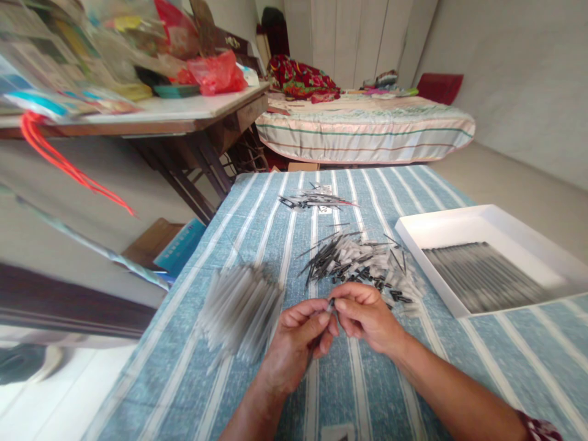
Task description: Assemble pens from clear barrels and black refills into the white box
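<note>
Above the striped cloth, my two hands meet at the fingertips. My left hand (305, 334) is closed around a slim pen (331, 304), of which only the dark top end shows; the rest is hidden in the fingers. My right hand (366, 312) pinches that same dark end between thumb and forefinger. Left of my left hand lies a stack of clear, greyish pen barrels (243, 309). Just beyond my right hand spreads a loose heap of small pen parts (362, 257), black thin sticks, whitish clear pieces and black caps mixed together.
At the right, a white shallow box (519, 220) holds a row of dark-looking pens (482, 275). Farther back on the table (266, 211) lies a small bunch of thin sticks (316, 200). A cluttered desk (151, 116) stands at the left, and a bed (367, 131) is behind.
</note>
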